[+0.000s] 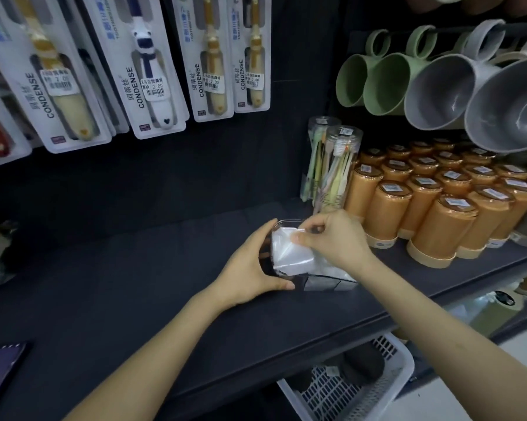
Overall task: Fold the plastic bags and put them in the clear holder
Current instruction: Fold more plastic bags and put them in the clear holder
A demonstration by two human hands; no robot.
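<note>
Nearest, below the shelf's front edge, a white slatted basket (362,387) holds dark rounded items, and a dark flat book-like thing (1,369) lies at the lower left. Both bare forearms reach up over the dark shelf (134,284) to the clear holder (323,285), which sits on the shelf just in front of the jars. The left hand (250,265) wraps round the holder's left end, thumb on the near side and fingers over the far rim. The right hand (332,238) pinches the upper corner of a folded plastic bag (289,253), a white wad lying in the holder's open top. Just beyond stand rows of orange lidded canisters (438,214) and two clear tubes of toothbrushes (335,168). Farther up hang green mugs (374,83), grey mugs (438,92) and carded toothbrush packs (156,71) with price stickers.
</note>
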